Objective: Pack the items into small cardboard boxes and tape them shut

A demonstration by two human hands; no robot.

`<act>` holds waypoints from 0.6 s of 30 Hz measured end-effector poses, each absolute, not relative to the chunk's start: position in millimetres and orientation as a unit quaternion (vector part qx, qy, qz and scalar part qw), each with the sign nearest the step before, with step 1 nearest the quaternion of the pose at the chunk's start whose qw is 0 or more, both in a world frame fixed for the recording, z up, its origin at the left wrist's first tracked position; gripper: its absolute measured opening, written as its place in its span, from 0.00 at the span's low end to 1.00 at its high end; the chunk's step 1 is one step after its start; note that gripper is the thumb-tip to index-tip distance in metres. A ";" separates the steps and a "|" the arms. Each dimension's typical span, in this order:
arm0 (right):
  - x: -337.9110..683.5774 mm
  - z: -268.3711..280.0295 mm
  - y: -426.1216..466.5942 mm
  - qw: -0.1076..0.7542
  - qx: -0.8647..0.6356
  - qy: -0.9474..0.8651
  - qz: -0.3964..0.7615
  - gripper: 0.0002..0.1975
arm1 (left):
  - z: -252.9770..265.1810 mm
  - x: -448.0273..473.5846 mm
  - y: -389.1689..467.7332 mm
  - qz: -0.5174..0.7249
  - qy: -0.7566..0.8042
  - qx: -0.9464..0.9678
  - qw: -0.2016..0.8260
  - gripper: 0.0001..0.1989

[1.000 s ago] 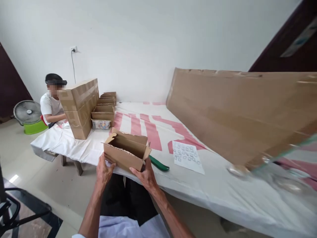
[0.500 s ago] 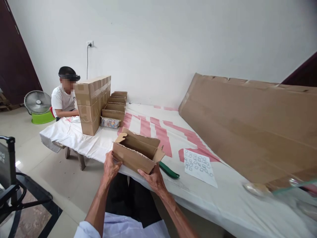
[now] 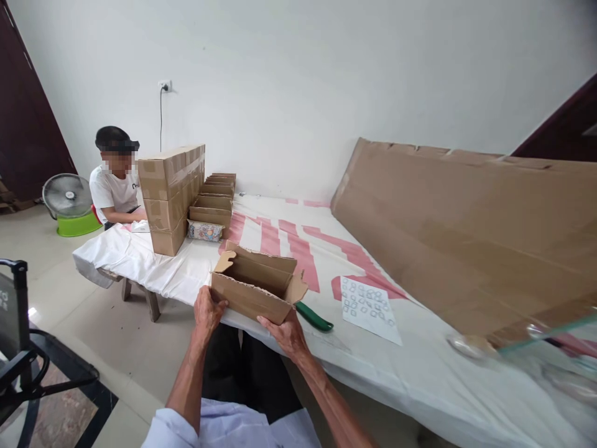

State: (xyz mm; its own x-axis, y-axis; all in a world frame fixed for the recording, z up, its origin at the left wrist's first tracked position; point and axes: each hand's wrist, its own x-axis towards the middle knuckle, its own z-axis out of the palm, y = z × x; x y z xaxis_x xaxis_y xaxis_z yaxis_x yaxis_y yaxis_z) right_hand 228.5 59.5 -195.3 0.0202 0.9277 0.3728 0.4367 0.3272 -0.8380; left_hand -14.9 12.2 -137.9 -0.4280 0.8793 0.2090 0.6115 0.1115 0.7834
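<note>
An open-topped cardboard box [image 3: 249,292] sits at the near edge of the cloth-covered table, its end flaps sticking up. My left hand [image 3: 208,311] grips its near left corner, thumb against the front wall. At the lower right corner, my right hand [image 3: 285,335] holds the box with the thumb on the front and the fingers partly hidden behind the end. A green handle [image 3: 314,317] lies on the cloth just right of the box; whatever it belongs to is hidden behind the box.
Taped cartons [image 3: 161,202] stand stacked at the left, beside a row of open boxes [image 3: 212,208] and a patterned packet [image 3: 206,231]. A marked paper sheet [image 3: 370,308] lies to the right. A large cardboard sheet [image 3: 457,230] leans there. Another person [image 3: 116,186] sits at the far left.
The view has shifted slightly, so most things appear a little further left. Both hands keep the same hold on the box.
</note>
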 end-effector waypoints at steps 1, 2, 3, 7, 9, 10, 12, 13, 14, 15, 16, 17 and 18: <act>228.8 -194.3 58.9 0.487 -0.520 -0.652 0.262 0.35 | -136.9 -14.4 11.6 0.426 0.731 0.509 0.154 0.17; 229.1 -193.1 58.3 0.486 -0.516 -0.650 0.273 0.36 | -135.7 -14.3 11.1 0.426 0.733 0.508 0.152 0.17; 229.3 -191.8 57.8 0.485 -0.514 -0.649 0.282 0.36 | -134.4 -14.3 10.5 0.426 0.735 0.506 0.150 0.17; 229.1 -187.0 57.4 0.488 -0.511 -0.643 0.296 0.36 | -129.4 -14.0 7.2 0.428 0.739 0.501 0.140 0.17; 228.5 -185.7 57.7 0.490 -0.508 -0.645 0.294 0.36 | -127.7 -12.7 5.0 0.428 0.742 0.498 0.135 0.17; 228.1 -185.2 57.7 0.489 -0.509 -0.645 0.293 0.36 | -126.9 -11.8 4.0 0.428 0.742 0.498 0.133 0.16; 227.5 -184.1 57.2 0.484 -0.517 -0.643 0.291 0.35 | -125.4 -9.9 2.0 0.430 0.742 0.497 0.130 0.15; 227.2 -183.2 56.8 0.482 -0.520 -0.642 0.291 0.35 | -124.5 -9.1 1.1 0.432 0.742 0.496 0.130 0.15; 226.8 -182.0 56.2 0.482 -0.522 -0.641 0.291 0.34 | -123.6 -8.6 0.3 0.434 0.742 0.494 0.130 0.15; 226.4 -180.5 55.6 0.484 -0.521 -0.640 0.291 0.34 | -122.7 -8.5 -0.5 0.435 0.743 0.492 0.130 0.15; 225.9 -178.7 55.2 0.487 -0.518 -0.641 0.290 0.34 | -121.7 -8.7 -1.4 0.436 0.744 0.489 0.131 0.15; 225.2 -176.5 55.2 0.491 -0.514 -0.641 0.289 0.34 | -120.7 -9.1 -2.1 0.435 0.746 0.486 0.133 0.16; 224.4 -174.2 55.8 0.494 -0.510 -0.642 0.289 0.34 | -119.7 -9.6 -2.8 0.432 0.749 0.484 0.134 0.16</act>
State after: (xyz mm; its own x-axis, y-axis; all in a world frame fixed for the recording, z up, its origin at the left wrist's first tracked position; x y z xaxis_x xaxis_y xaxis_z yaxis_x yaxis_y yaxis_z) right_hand 224.4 55.8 -174.2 0.0087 0.9405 0.3397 0.3690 0.3128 -0.8752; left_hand -9.6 -2.8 -119.7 -0.4956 0.8408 0.2177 0.6093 0.1580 0.7770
